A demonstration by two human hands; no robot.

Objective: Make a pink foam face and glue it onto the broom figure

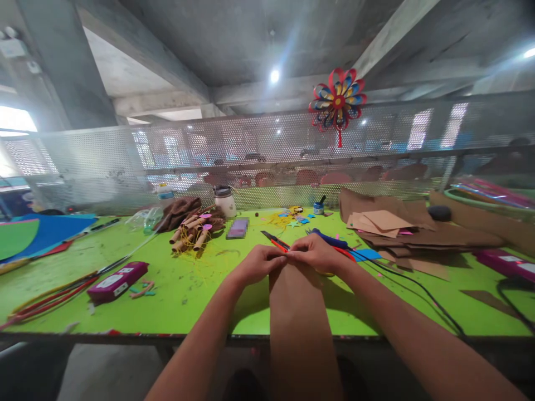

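A long strip of brown paper [298,317] runs from the table down over its front edge toward my body. At its far end my left hand [264,262] pinches the edge between thumb and fingers. Right beside it, my right hand [315,253] pinches the same edge, and the fingertips of both hands nearly meet. Just beyond them lie scissors [273,240] with orange handles, partly hidden by my hands. A blue glue gun [330,239] with a black cord rests behind my right hand.
On the left are rolled brown paper tubes [194,231], a phone [237,228] and a purple box [118,281]. Stacked brown paper sheets [418,223] lie to the right. A small blue jar [318,208] stands at the back, before a perforated metal screen [251,150].
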